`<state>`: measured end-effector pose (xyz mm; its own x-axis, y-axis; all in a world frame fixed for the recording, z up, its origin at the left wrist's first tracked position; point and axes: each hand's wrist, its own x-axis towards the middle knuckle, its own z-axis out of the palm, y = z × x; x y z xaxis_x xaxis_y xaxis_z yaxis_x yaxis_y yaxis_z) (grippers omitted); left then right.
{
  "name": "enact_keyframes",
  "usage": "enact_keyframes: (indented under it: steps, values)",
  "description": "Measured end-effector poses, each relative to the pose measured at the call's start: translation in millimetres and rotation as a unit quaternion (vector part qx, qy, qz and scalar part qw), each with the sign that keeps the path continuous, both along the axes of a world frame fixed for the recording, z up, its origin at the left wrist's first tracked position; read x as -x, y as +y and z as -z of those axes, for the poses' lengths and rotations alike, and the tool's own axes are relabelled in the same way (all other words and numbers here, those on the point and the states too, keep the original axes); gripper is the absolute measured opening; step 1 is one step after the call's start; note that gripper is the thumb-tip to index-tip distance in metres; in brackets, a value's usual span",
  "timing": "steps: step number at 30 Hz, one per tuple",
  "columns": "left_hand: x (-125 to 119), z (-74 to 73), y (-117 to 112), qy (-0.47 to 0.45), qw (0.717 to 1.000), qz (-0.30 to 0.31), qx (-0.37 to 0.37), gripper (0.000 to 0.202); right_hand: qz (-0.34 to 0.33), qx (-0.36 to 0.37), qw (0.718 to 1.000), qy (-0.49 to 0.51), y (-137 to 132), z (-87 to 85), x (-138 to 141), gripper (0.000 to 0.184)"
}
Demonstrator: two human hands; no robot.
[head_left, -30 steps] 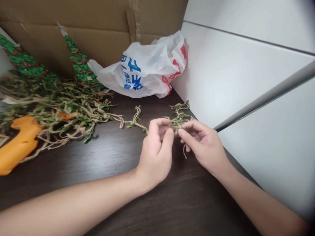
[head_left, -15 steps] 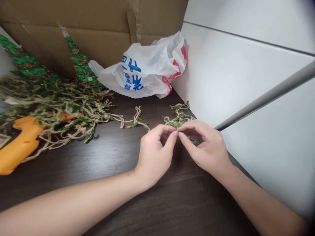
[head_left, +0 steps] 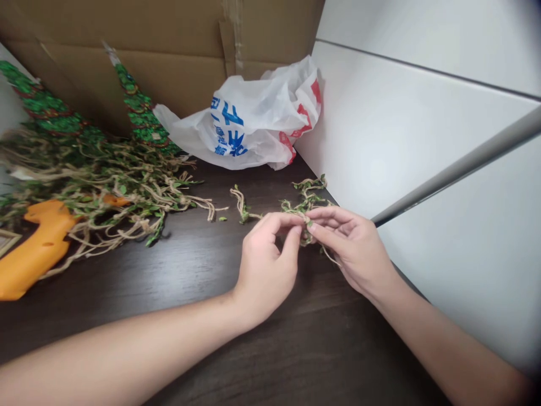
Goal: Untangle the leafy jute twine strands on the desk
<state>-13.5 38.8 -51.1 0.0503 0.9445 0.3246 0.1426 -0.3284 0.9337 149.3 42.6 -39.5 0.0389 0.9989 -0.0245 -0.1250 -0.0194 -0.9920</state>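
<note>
Twine (head_left: 304,219): leafy, resting between both hands' fingertips over the dark table (head_left: 190,338); a loose end is trailing by the right palm.
Left hand (head_left: 266,270): thumb and forefinger are pinching narrowly on the twine, probably for steadying it.
Right hand (head_left: 359,248): it is pinching just beside the left, likely because close grips are giving finer control.
Sprigs (head_left: 311,197): lying just beyond the fingers; from here I am not managing to tell whether they are joining the twine.
Pile (head_left: 139,175): more leafy cord is lying leftward, seemingly for easy reach.
Orange tool (head_left: 46,242): resting at the pile's near edge.
Bag (head_left: 253,118): slumping against cardboard (head_left: 169,73), apparently sitting back to leave elbow room.
</note>
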Motion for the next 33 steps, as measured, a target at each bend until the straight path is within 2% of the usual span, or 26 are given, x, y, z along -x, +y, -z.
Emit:
enact_keyframes:
  steps: [4, 10, 19, 21, 24, 27, 30, 33]
  values:
    - [0.4, -2.6, 1.4, 0.031, 0.999, -0.014, -0.009, 0.011, 0.001, 0.045, 0.998, 0.045, -1.8, -4.7, 2.1, 0.024]
    - [0.8, -2.5, 0.8, 0.028, 0.999, -0.008, 0.018, 0.011, 0.004, 0.051, 0.999, 0.011, -1.5, -4.9, 4.4, 0.021]
    - [-1.2, -3.8, -1.1, 0.026, 0.998, -0.008, 0.051, 0.007, -0.009, 0.076, 0.997, 0.03, -2.0, -6.3, 6.2, 0.015]
    - [-1.6, -4.3, -1.0, 0.047, 0.998, -0.009, 0.05, 0.01, -0.007, 0.066, 0.998, 0.004, -1.7, -5.5, 5.8, 0.014]
    - [-1.5, -4.5, -0.4, 0.072, 0.996, -0.011, 0.056, 0.012, -0.014, 0.024, 0.994, -0.102, -2.2, -5.0, 3.4, 0.016]
    - [-1.3, -3.3, 0.0, 0.076, 0.994, -0.006, 0.079, 0.012, -0.026, -0.072, 0.966, -0.247, -4.2, -7.5, -0.5, 0.009]
    - [-1.1, -2.1, 0.1, 0.077, 0.994, 0.001, 0.082, 0.01, -0.057, -0.189, 0.909, -0.367, -6.7, -11.6, -4.8, 0.014]
    - [-1.0, -2.0, 0.1, 0.087, 0.993, 0.01, 0.076, 0.009, -0.089, -0.223, 0.875, -0.42, -8.0, -14.5, -8.4, 0.015]
